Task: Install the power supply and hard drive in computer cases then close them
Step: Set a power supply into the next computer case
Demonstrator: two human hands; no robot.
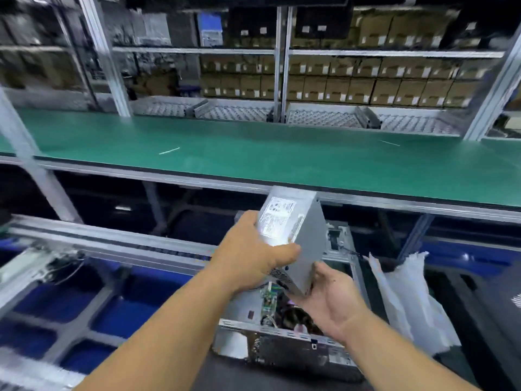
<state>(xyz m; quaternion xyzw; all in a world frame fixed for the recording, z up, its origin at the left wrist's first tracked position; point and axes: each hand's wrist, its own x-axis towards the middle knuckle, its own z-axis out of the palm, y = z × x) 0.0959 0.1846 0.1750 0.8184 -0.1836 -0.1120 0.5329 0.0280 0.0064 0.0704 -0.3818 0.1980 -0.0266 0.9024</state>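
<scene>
— Head view: surface and room?
— Green bench (253,153), stocked shelving (366,83) behind.
— Grip?
— My left hand (253,258) clasps the power supply (296,238); right hand (329,303), palm open, supports its lower end above the open computer case (282,342).

Desk (282,153) has a green mat top and an aluminium front rail, running left to right. Two thin white strips lie on it, well apart: white strip left (169,150), white strip right (390,143). Roller trays (231,112) sit along its far edge. Open computer case (284,345) rests on a lower dark surface, below the desk front.
</scene>
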